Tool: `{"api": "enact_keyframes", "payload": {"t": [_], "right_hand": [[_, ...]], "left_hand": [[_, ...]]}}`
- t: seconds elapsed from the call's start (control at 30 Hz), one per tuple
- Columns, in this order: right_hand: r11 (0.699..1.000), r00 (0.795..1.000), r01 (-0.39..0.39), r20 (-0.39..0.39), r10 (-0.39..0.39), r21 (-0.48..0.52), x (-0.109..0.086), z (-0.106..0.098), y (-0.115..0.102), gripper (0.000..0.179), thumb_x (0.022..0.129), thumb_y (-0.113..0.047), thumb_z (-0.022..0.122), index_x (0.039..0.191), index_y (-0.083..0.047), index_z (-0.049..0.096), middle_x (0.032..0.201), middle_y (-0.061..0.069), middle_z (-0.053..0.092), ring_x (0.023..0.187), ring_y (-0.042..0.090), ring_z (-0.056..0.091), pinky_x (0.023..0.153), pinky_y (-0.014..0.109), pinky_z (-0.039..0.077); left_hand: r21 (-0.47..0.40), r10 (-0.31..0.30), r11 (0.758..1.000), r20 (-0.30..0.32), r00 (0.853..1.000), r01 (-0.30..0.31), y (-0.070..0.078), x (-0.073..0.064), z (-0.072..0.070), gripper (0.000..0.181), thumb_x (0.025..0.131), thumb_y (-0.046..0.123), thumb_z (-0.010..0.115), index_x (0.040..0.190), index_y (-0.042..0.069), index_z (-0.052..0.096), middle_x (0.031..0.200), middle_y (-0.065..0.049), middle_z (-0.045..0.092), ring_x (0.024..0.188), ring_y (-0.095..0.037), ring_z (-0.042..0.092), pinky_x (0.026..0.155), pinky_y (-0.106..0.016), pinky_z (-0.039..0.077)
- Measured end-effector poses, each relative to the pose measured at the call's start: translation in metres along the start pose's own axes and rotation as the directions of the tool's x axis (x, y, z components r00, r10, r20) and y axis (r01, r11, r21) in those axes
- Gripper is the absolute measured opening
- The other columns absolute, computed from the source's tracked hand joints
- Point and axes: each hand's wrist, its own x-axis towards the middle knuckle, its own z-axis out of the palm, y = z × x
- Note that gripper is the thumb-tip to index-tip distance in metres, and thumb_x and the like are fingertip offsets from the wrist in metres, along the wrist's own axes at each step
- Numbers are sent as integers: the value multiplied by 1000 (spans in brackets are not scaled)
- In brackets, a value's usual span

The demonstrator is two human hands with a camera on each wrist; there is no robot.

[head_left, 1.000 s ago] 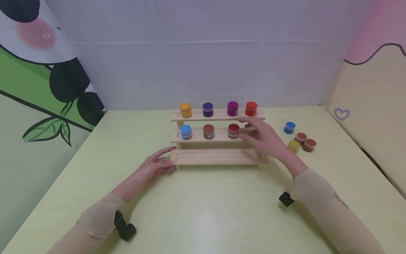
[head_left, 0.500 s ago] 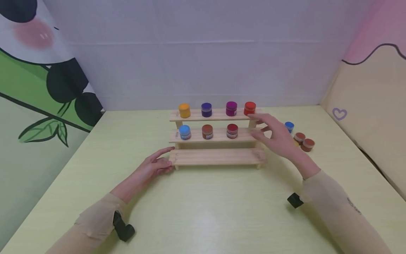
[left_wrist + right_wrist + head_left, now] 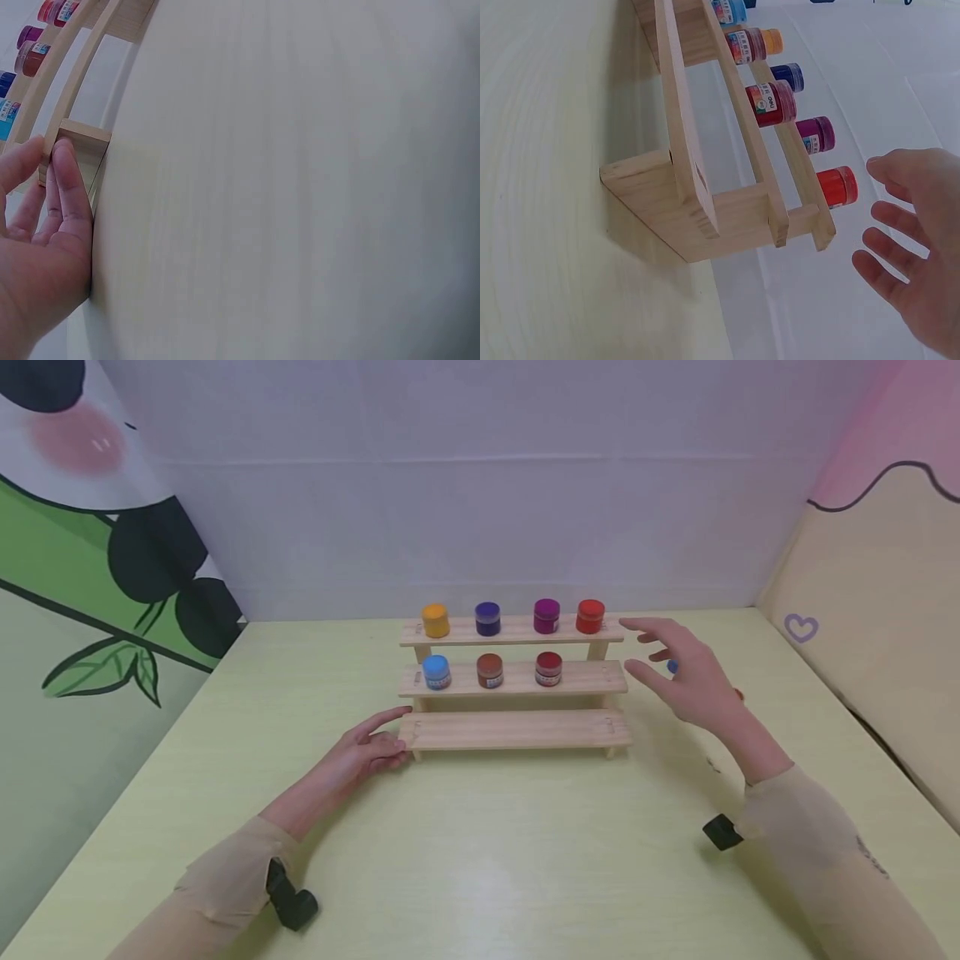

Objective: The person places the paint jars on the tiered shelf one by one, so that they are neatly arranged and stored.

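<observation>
A three-step wooden rack stands on the table. Its top step carries a yellow-orange paint jar, a dark blue jar, a purple jar and a red jar. On the middle step are a light blue jar, a brown jar and a dark red jar; the lowest step is bare. My left hand grips the left end of the lowest step between thumb and fingers. Holding nothing, my right hand hovers just off the rack's right end, fingers apart.
Behind my right hand, a blue jar and the edge of a reddish-brown jar peek out on the table; other loose jars there are hidden. A pale cloth wall rises behind the rack, with printed panels at both sides.
My right hand has moved right, away from the dark red jar on the middle step to beyond the rack's end, and now covers most of the loose jars. The left hand keeps its hold.
</observation>
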Motion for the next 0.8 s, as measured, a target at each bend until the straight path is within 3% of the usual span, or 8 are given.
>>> {"api": "enact_keyframes", "payload": {"t": [0.1,0.3,0.5,0.57,0.6,0.73,0.8], "right_hand": [[1000,1000,-24,5,24,-16,-3,-5,4,57,94,-15,67,148,-19,46,147,8,50,123,28,55,90,23,49],[995,996,-85,1,85,-60,-8,-13,10,57,95,-19,66,148,-22,45,146,9,51,117,29,57,83,17,46],[989,989,-144,15,144,-40,-13,-18,16,58,95,-20,66,149,-23,44,146,11,50,115,34,58,79,41,52],[986,986,-166,26,167,-33,-15,-20,19,58,96,-22,65,149,-23,43,146,11,49,116,34,57,80,34,50],[984,984,-174,32,175,-30,-16,-21,20,58,96,-23,65,149,-23,43,146,11,49,117,34,56,83,37,52],[985,985,-169,31,171,-43,-20,-21,29,57,96,-22,65,148,-21,45,143,11,51,115,27,53,84,11,44],[986,986,-162,31,164,-46,-23,-20,33,56,95,-20,65,148,-19,46,139,12,53,111,25,52,83,8,43]], "left_hand": [[-4,-1,1000,0,1000,1,1,-1,1,64,100,14,56,156,13,27,95,8,67,87,-3,66,83,-17,55],[-9,6,1000,5,1000,-6,2,-3,1,64,99,13,57,156,11,27,95,8,67,86,-3,66,83,-17,55],[-6,6,1000,9,1000,-6,3,-4,0,64,100,14,56,156,12,27,96,8,67,88,-4,66,84,-18,55],[-2,0,1000,11,1000,0,3,-4,-1,64,100,15,56,156,13,27,98,7,66,89,-5,66,86,-18,54],[1,-3,1000,13,1000,3,3,-4,-1,64,100,15,56,157,14,27,99,7,66,90,-5,66,86,-18,54],[7,-10,1000,9,1000,10,3,-3,-1,64,100,16,57,157,15,27,101,6,66,90,-5,66,87,-18,54],[7,-12,1000,7,1000,12,3,-3,-1,64,100,16,57,156,15,28,101,6,66,90,-5,66,86,-18,54]]}}
